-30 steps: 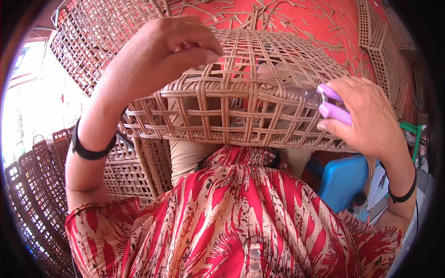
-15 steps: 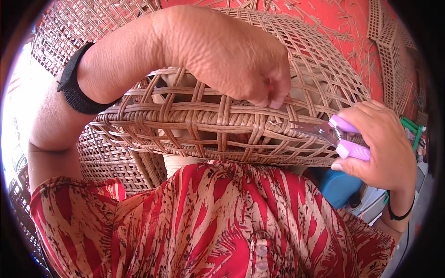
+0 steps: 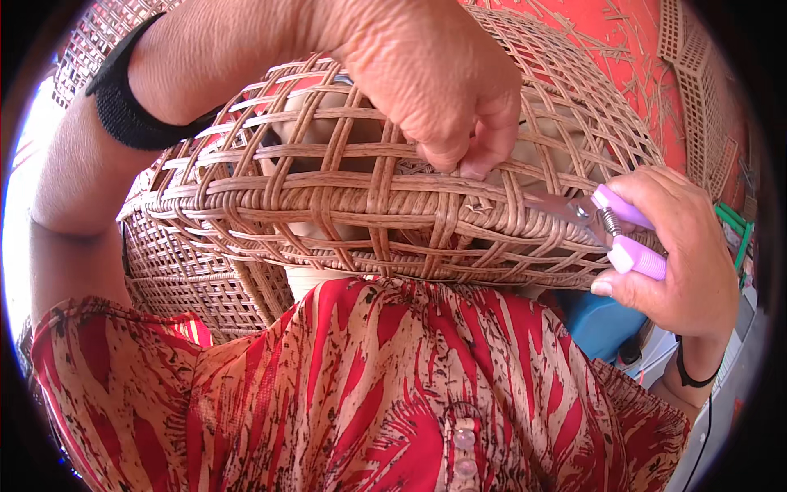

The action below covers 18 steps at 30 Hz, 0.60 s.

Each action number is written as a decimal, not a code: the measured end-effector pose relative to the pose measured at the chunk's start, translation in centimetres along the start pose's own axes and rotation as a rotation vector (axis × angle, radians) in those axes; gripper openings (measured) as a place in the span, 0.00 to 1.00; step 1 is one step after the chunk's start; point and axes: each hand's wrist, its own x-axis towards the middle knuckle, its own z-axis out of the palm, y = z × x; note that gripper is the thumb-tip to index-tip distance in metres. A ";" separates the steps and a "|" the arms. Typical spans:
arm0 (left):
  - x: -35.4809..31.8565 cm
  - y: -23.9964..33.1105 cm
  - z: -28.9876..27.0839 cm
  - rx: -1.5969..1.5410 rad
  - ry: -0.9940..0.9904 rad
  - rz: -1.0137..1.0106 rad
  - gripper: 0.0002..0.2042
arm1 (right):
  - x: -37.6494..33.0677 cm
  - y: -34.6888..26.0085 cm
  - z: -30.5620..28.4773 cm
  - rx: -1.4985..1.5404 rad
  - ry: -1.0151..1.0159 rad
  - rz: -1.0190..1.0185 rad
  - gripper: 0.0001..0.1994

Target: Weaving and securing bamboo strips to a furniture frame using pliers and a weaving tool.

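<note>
A brown wicker piece (image 3: 361, 203) with an open lattice weave and a thick wrapped rim lies across in front of me. My left hand (image 3: 438, 86) reaches over it from the far side, wrist bent. Its thumb and fingertips are pinched together at the strands just beyond the rim; whatever they grip is hidden. My right hand (image 3: 689, 254) holds spring-loaded snips (image 3: 642, 257) with purple handles at the right end. Their handles are spread apart, and the metal blades point left along the rim. A small frayed strand end (image 3: 477, 207) sticks out of the wrapping left of the blades.
Cut strand scraps (image 3: 611, 61) litter the red surface (image 3: 566, 11) beyond. More woven panels stand at the far right (image 3: 703, 107) and lower left (image 3: 184, 275). A blue object (image 3: 602, 328) and a green frame (image 3: 732, 225) are at the right.
My left hand has shifted a little upward in view, still pinched. The wicker piece has turned slightly, showing more of its left part. My right hand and the snips have moved slightly right.
</note>
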 end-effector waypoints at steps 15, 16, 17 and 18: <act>-0.8 1.1 7.1 0.045 0.588 0.320 0.16 | -3.1 -0.7 1.5 0.061 0.214 0.052 0.35; -1.0 1.4 6.8 0.047 0.593 0.310 0.16 | -3.3 -1.1 1.6 0.061 0.220 0.042 0.35; -2.0 1.7 6.5 -0.069 0.455 0.211 0.15 | -3.2 -2.1 1.4 0.013 0.213 -0.002 0.35; -1.8 2.0 5.4 -0.167 0.287 0.137 0.14 | -3.7 -2.3 1.3 -0.033 0.205 -0.003 0.35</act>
